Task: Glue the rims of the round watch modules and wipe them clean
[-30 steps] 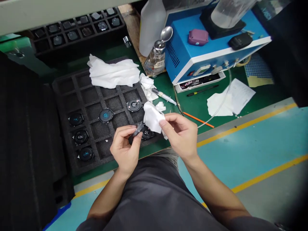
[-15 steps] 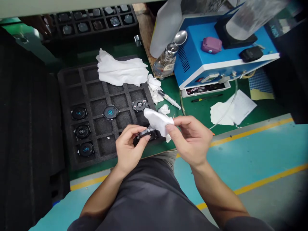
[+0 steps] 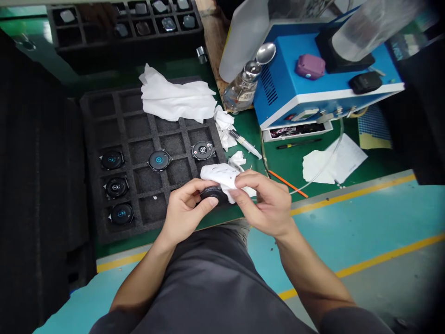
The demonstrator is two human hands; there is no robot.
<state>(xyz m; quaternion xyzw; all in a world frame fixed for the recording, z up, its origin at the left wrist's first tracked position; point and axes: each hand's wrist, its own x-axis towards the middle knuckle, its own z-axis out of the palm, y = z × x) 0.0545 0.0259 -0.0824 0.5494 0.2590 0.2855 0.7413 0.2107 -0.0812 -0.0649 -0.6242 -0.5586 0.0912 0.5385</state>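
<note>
Between thumb and fingers, my left hand (image 3: 187, 206) grips a round black watch body (image 3: 212, 192) above the front edge of the foam tray (image 3: 149, 227). A folded white wiping cloth (image 3: 222, 178) with dark specks is pinched in my right hand (image 3: 266, 199). The cloth lies against or just over the watch's upper right side, hiding part of it; whether they touch I cannot tell. In the tray sit several similar round watch bodies, one in the middle (image 3: 160, 160) and one face-down (image 3: 202, 150) near the right side. Three more stand in the left column (image 3: 116, 187).
A white cloth (image 3: 177, 99) lies across the tray's back. To its right are crumpled tissues (image 3: 224, 121), a syringe (image 3: 246, 143), a glass dispenser bottle (image 3: 241, 90) and a blue machine (image 3: 281, 69). An orange stick (image 3: 288, 183) lies near the table edge. Another tray (image 3: 128, 30) stands behind, with a blurred hand over it.
My right hand has brought the cloth left and down onto or close over the watch, showing its specked side. The orange stick has come into sight. The distant hand has shifted right.
</note>
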